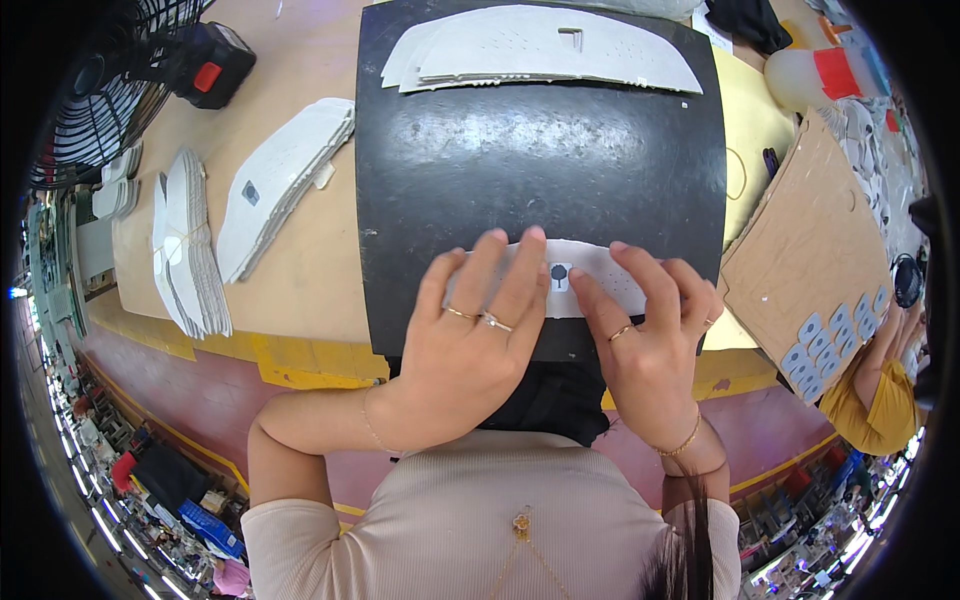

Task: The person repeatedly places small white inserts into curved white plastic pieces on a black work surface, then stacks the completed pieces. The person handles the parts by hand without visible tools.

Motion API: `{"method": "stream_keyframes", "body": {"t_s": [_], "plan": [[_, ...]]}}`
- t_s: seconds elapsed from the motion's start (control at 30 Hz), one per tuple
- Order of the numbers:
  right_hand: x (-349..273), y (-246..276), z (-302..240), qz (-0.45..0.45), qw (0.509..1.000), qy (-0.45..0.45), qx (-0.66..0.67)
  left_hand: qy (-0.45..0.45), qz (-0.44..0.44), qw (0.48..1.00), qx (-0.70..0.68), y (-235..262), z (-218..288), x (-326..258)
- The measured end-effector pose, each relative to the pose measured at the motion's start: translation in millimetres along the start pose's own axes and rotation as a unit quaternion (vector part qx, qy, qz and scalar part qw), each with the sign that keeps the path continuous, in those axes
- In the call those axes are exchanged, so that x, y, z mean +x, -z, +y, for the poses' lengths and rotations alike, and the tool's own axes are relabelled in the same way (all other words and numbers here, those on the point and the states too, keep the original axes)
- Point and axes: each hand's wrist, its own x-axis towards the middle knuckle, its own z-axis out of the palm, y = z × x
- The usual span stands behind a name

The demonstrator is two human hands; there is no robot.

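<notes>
I work at a tan table [300, 270] with a big black mat [540, 170] in the middle of it. At the far edge of the mat lies a stack [545, 48] of long white curved pieces. To my left on the table are more white stacks: one leaning pile [280, 180] with a small dark label, and one bundle [190, 245] tied with a band. Far left stand a black fan [100, 90] and a black box [212, 65] with a red button. To my right is a brown board [800, 240] tilted, with rows of small pale blue stickers [825, 345] at its near corner; another person's hand in a yellow sleeve [880, 400] is beside it.

At the near edge of the mat lies one white piece [590, 275]. My left hand [470, 340] is flat on its left part, fingers spread and pressing down. My right hand [650, 330] presses the right part, fingers also spread. Between my two hands sits a small white label [560, 277] with a dark round mark, and my fingertips touch just beside it.
</notes>
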Motion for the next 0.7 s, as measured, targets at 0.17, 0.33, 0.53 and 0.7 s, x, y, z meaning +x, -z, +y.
{"method": "stream_keyframes", "body": {"t_s": [0.17,0.33,0.53,0.7], "plan": [[-9.8,-1.0,4.8,-0.042,0.997,0.022,0.055,-0.034,-0.063,0.997,-0.035,1.0,-4.3,-15.1],[-17.4,5.0,3.7,-0.071,0.995,0.041,0.048,-0.045,-0.094,0.992,-0.069,6.0,-7.9,-24.1],[-16.9,4.4,2.5,-0.070,0.996,0.042,0.041,-0.073,-0.103,0.990,-0.055,11.0,-8.0,-19.4],[-13.3,3.7,3.8,-0.066,0.995,0.023,0.064,-0.077,-0.110,0.990,-0.049,17.1,-7.4,-8.5]]}}
